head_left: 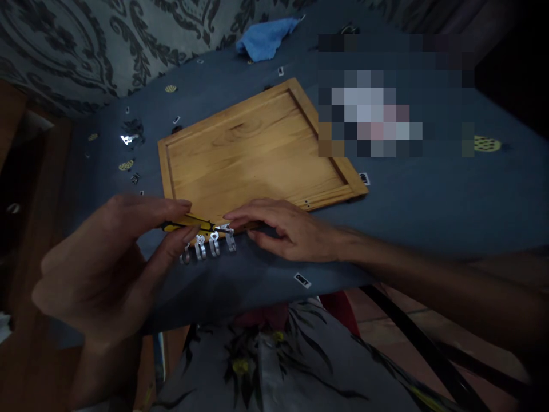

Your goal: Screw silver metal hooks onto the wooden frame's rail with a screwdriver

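Observation:
My left hand (pixel 115 257) pinches a yellow-and-black screwdriver (pixel 189 222) between thumb and fingers. The shaft points right, with its tip at a metal hook rack (pixel 214 243) on the near edge of a framed wooden board (pixel 253 154). Several silvery curved hooks hang from that rack over the board's edge. My right hand (pixel 291 229) rests at the same edge, fingers stretched toward the rack's right end and thumb apart below them. Its fingertips are close to the screwdriver's tip; whether they touch the rack I cannot tell.
The board lies on a dark blue patterned cloth (pixel 334 229). A light blue rag (pixel 268 39) is at the far side, and a small pile of shiny and dark pieces (pixel 131 134) lies left. Part of the upper right is pixelated. A patterned curtain (pixel 64 40) hangs behind.

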`<state>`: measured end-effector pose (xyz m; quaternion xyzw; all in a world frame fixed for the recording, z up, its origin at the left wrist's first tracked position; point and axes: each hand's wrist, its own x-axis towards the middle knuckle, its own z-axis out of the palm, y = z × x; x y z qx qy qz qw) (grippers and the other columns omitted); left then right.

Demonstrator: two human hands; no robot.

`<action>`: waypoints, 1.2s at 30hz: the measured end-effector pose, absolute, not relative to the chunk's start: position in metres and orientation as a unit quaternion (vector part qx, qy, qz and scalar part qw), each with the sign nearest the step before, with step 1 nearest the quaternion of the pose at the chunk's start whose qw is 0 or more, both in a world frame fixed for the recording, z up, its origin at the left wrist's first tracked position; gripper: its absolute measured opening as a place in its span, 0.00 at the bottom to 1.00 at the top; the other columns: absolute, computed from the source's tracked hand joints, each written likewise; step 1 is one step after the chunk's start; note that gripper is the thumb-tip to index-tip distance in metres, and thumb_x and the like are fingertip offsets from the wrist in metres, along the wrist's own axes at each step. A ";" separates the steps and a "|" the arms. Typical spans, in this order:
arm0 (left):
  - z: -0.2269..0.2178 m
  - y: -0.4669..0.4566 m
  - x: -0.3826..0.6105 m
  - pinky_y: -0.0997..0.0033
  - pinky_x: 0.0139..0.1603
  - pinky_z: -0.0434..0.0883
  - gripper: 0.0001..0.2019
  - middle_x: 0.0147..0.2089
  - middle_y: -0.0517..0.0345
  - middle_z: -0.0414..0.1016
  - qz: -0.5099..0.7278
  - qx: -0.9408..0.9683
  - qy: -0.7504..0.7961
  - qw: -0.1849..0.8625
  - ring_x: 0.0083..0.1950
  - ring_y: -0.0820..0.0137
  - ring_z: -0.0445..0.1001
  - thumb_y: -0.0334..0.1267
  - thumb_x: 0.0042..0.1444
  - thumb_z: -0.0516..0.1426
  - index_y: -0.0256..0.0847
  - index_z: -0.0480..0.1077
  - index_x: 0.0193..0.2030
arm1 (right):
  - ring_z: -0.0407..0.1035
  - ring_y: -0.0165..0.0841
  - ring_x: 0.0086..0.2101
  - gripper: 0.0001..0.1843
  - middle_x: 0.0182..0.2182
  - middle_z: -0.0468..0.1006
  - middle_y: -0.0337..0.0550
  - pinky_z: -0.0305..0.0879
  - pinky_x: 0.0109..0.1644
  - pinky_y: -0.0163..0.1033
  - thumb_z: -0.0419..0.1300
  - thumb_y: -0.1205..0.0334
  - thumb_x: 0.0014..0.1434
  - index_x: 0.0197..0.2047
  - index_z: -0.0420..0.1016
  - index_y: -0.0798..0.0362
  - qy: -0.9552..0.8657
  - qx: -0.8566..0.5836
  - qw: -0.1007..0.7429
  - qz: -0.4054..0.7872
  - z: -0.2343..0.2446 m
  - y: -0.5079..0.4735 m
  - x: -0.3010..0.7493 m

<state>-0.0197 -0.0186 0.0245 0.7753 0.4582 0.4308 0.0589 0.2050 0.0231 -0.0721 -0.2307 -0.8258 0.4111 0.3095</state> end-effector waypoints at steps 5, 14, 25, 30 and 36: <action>0.028 -0.020 -0.020 0.68 0.33 0.70 0.12 0.37 0.66 0.82 0.408 0.784 0.465 0.044 0.35 0.73 0.77 0.34 0.51 0.69 0.50 0.80 0.43 | 0.75 0.37 0.49 0.20 0.49 0.79 0.50 0.70 0.55 0.48 0.53 0.70 0.67 0.61 0.67 0.56 -0.828 -0.227 0.311 0.408 -0.073 0.023 0.205; 0.029 -0.020 -0.019 0.63 0.32 0.72 0.10 0.33 0.66 0.81 0.403 0.771 0.491 0.036 0.33 0.68 0.77 0.40 0.49 0.70 0.53 0.80 0.39 | 0.74 0.37 0.49 0.20 0.49 0.80 0.49 0.70 0.55 0.48 0.53 0.71 0.66 0.60 0.67 0.54 -0.826 -0.236 0.303 0.412 -0.071 0.023 0.205; 0.029 -0.016 -0.024 0.69 0.37 0.79 0.16 0.40 0.63 0.84 0.417 0.766 0.460 0.165 0.38 0.68 0.82 0.29 0.47 0.69 0.50 0.82 0.42 | 0.75 0.37 0.49 0.20 0.49 0.79 0.48 0.70 0.55 0.48 0.53 0.70 0.66 0.60 0.68 0.51 -0.826 -0.232 0.305 0.413 -0.073 0.023 0.205; 0.037 -0.015 -0.024 0.66 0.35 0.80 0.12 0.39 0.59 0.84 0.386 0.788 0.444 0.182 0.38 0.64 0.83 0.31 0.50 0.67 0.48 0.82 0.41 | 0.75 0.36 0.48 0.20 0.48 0.80 0.49 0.70 0.55 0.47 0.52 0.70 0.66 0.61 0.67 0.54 -0.827 -0.226 0.310 0.411 -0.074 0.024 0.206; 0.036 -0.016 -0.024 0.64 0.38 0.82 0.16 0.41 0.61 0.84 0.371 0.806 0.430 0.168 0.40 0.64 0.83 0.28 0.51 0.65 0.50 0.81 0.45 | 0.75 0.36 0.49 0.20 0.49 0.80 0.48 0.70 0.56 0.47 0.53 0.70 0.66 0.61 0.67 0.53 -0.831 -0.230 0.310 0.401 -0.073 0.023 0.205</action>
